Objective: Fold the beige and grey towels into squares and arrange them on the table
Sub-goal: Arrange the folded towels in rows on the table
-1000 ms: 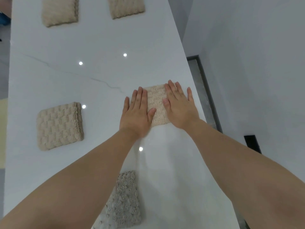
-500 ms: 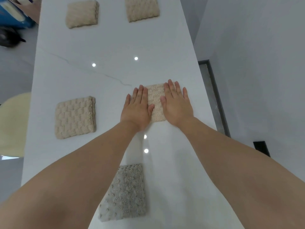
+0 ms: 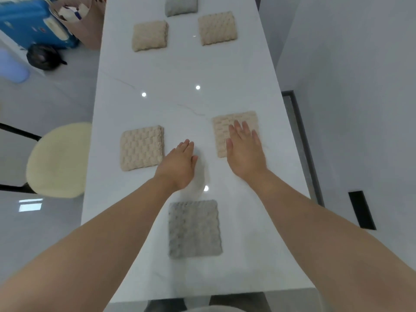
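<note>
Beige towel (image 3: 221,131) lies folded square, mid-table by the right edge. Soft, light, thick knit, I judge. It may unfold if dragged by one corner, so I'd take two opposite edges. Right hand (image 3: 245,152) lies flat on it, fingers slightly spread. Left hand (image 3: 180,165), fingers straight and together, is over bare table (image 3: 180,70) just left; contact unclear. Left beige square (image 3: 141,149) and near grey square (image 3: 194,228) sit apart, so nothing blocks. Chair (image 3: 58,158) at left.

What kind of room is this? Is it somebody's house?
Probably a home dining room, though I can't be sure: a long glossy white table with a marble-like vein, a cream cushioned chair beside it, and a shiny floor.
</note>
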`<state>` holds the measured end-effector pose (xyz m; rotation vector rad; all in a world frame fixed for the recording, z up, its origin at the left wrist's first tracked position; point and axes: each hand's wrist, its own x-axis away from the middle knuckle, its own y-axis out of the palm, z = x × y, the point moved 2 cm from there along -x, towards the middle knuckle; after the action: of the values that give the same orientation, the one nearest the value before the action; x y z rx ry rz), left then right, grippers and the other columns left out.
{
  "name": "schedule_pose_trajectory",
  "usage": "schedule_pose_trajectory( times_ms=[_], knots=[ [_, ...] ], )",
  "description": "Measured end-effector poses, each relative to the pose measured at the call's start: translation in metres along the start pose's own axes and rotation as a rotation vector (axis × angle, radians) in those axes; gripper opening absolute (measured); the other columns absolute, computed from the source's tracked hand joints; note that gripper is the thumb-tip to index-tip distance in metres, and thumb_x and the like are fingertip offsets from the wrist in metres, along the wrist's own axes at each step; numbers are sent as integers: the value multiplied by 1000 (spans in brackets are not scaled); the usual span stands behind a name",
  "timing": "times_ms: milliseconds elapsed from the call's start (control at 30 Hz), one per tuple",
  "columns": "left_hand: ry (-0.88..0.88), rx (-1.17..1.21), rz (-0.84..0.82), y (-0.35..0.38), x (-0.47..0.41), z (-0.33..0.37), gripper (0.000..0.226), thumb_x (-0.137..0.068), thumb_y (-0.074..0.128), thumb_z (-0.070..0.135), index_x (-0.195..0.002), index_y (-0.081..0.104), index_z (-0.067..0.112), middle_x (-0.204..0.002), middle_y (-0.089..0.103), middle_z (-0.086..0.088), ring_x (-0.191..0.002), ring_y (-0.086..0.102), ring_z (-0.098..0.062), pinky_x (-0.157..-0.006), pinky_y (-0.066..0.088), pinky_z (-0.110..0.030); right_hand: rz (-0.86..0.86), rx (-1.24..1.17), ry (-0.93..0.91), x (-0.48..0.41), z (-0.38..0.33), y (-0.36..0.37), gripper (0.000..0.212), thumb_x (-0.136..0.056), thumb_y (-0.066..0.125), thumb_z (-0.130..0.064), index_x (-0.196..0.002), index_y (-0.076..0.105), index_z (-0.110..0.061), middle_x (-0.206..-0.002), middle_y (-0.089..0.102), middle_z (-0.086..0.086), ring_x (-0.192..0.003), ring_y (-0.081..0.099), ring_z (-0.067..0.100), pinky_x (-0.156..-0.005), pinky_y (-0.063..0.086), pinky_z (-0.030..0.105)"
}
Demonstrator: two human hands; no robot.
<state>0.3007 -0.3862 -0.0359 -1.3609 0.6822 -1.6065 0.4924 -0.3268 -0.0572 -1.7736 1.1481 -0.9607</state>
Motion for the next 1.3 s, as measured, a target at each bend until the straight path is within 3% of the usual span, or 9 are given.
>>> schedule_pose_trajectory(
  times_ms=[167, 400, 800, 867, 933, 1033, 1100, 1200, 1300],
  knots=[
    [-87, 154, 19, -15, 77, -57, 47, -110, 36, 32, -155, 42, 20, -159, 44, -1, -148, 38, -21, -118, 32, -36, -21, -356, 93, 67, -77, 12, 47, -110, 30, -20, -155, 36, -9, -164, 30, 2, -154, 19, 16, -125, 17, 33],
    [-10, 172, -3, -17, 181, -165, 45, -109, 41, 31, -153, 47, 22, -156, 48, 0, -144, 43, -20, -116, 37, -35, 39, -512, 337, 152, -190, 60, 45, -108, 38, -25, -151, 45, -13, -151, 51, 4, -142, 44, 20, -116, 30, 27],
    [303, 265, 13, -72, 252, -271, 43, -108, 45, 31, -151, 49, 23, -151, 52, 8, -140, 46, -13, -108, 33, -23, 94, -666, 683, 210, -344, 87, 54, -108, 33, -36, -155, 35, -11, -160, 37, 3, -149, 31, 22, -119, 24, 35],
    [298, 310, 12, -78, 240, -280, 41, -107, 47, 31, -147, 53, 24, -146, 57, 9, -133, 52, -11, -103, 34, -19, 119, -676, 722, 202, -353, 97, 36, -106, 32, -38, -124, 60, -25, -127, 56, -13, -129, 46, 20, -105, 33, 36],
    [285, 368, 31, -83, 222, -287, 38, -106, 50, 28, -142, 58, 23, -140, 62, 8, -126, 56, -9, -100, 35, -16, 135, -683, 723, 187, -361, 105, 25, -104, 31, -40, -84, 46, -39, -90, 43, -21, -104, 42, 16, -89, 34, 35],
    [247, 468, 29, -92, 202, -293, 34, -104, 52, 25, -137, 62, 23, -131, 66, 8, -118, 60, -7, -96, 40, -17, 179, -762, 743, 165, -372, 115, 31, -102, 31, -42, -91, 59, -32, -96, 55, -13, -90, 47, 8, -85, 45, 29],
    [250, 473, 5, -102, 188, -300, 33, -104, 52, 25, -135, 63, 24, -127, 67, 11, -116, 60, -5, -95, 42, -18, 181, -784, 756, 146, -386, 122, 29, -101, 30, -41, -72, 29, -40, -77, 33, -15, -68, 29, 0, -63, 30, 20],
    [287, 457, -17, -121, 169, -316, 31, -104, 53, 25, -133, 64, 25, -121, 66, 14, -112, 59, -2, -92, 40, -14, 163, -748, 743, 124, -413, 116, 25, -104, 30, -39, -80, 38, -39, -85, 39, -17, -77, 40, 2, -77, 36, 26],
    [296, 463, -31, -136, 142, -332, 26, -103, 55, 26, -127, 67, 28, -115, 67, 16, -104, 60, 1, -79, 38, -2, 139, -740, 729, 104, -429, 107, 49, -108, 30, -37, -149, 46, -17, -146, 52, -1, -136, 46, 20, -111, 34, 32]
  ],
)
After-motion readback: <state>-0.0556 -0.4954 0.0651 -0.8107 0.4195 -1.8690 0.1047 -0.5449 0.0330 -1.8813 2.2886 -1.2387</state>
